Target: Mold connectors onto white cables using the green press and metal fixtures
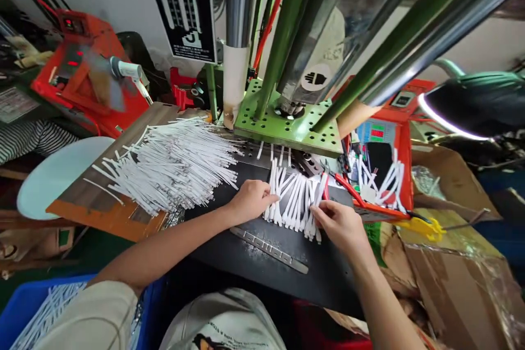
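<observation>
A row of short white cables [294, 202] with small connector-like ends lies side by side on the black work surface [229, 197]. At the row's left end, my left hand [252, 200] has its fingers curled closed on a white cable. My right hand [338, 224] pinches a white cable at the row's right end, between thumb and fingertips. Just in front of the row lies a slotted metal strip [268, 249]. Left of my left hand is a large heap of similar white cables [176, 164].
A green press plate [287, 120] on green posts stands behind the row. Red-handled pliers [346, 185] lie beside an orange machine [404, 175] holding more cables. Yellow-handled scissors [426, 228], cardboard boxes [455, 279] and a lamp [479, 104] are right. A blue bin [24, 298] sits lower left.
</observation>
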A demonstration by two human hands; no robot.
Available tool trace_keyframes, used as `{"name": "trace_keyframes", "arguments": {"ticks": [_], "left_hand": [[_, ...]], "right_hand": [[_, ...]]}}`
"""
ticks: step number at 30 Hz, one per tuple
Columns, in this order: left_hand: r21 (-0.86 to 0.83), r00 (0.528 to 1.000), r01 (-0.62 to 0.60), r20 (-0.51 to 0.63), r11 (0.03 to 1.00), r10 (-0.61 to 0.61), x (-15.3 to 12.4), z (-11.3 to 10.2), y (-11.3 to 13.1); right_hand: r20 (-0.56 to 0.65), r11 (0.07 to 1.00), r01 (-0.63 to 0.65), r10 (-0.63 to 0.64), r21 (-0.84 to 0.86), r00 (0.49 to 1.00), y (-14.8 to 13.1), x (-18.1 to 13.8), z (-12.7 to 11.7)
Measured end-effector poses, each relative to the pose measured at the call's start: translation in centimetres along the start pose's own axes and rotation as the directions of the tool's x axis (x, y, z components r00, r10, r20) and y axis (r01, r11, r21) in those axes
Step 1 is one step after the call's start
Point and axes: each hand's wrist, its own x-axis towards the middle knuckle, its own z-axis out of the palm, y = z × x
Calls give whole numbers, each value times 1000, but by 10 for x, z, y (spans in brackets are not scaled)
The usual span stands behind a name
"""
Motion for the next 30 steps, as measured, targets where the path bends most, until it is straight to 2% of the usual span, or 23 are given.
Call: {"name": "trace_keyframes", "arguments": {"ticks": [3,5,6,8,10,11,13,15,17,19,20,22,24,27,30], "left_hand": [[90,999,-36,-31,995,39,-9,-12,-20],[267,992,-119,-6,956,125,-22,-25,-38],[387,981,-187,28,903,191,-27,-32,-47],[602,937,-328,112,728,330,-33,-42,-62],[695,887,-411,157,589,434,-33,-47,-69],[706,869,-428,149,564,473,-33,-48,-69],[672,833,-462,106,578,542,-34,-50,-64],[570,800,-516,55,639,598,-40,-52,-54],[426,767,-574,-18,699,641,-50,-58,-43],[247,770,-594,-101,766,630,-62,-65,-34],[140,795,-573,-141,807,589,-69,-69,-31],[-86,875,-468,-188,880,447,-80,-73,-28],[-273,935,-342,-197,899,295,-88,-71,-31],[-437,958,-259,-228,861,172,-98,-49,-39],[-420,937,-302,-296,856,186,-104,-14,-40]], "right_hand": [[-174,963,78,-126,-258,977,-6,2,9],[-202,907,121,-217,-404,955,-25,2,12],[-155,878,160,-253,-450,955,-40,5,14],[33,831,300,-322,-469,946,-77,20,19],[234,779,474,-413,-411,880,-117,45,30],[294,752,535,-450,-384,843,-137,60,37],[335,727,592,-493,-348,803,-169,86,53],[341,719,612,-514,-329,787,-192,105,68],[346,718,619,-520,-318,781,-203,111,78],[350,728,611,-510,-311,786,-203,107,79],[352,736,602,-500,-309,791,-198,101,76],[362,752,579,-468,-317,806,-180,83,63],[366,774,557,-445,-301,817,-154,56,45],[265,876,463,-418,-136,869,-113,1,23],[83,936,333,-343,111,936,-82,-57,21]]}}
